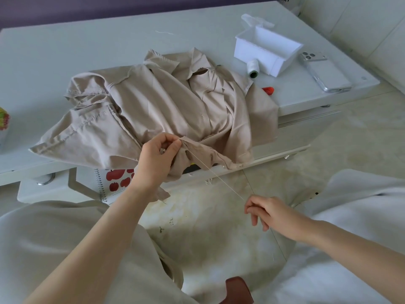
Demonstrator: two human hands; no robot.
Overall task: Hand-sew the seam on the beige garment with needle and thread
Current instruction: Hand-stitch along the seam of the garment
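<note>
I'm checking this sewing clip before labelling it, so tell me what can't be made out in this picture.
All in the head view:
- Needle: too small to see at the right hand, where the thread ends.
- Stitch point: hidden by the left hand pinching the beige garment.
- Red object: partly covered by the garment.
- Apple-print notebook: mostly hidden under the table.
- Colourful item: cut off by the left edge.

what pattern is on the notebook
The notebook shows red apples on white, best seen in the head view.
</note>
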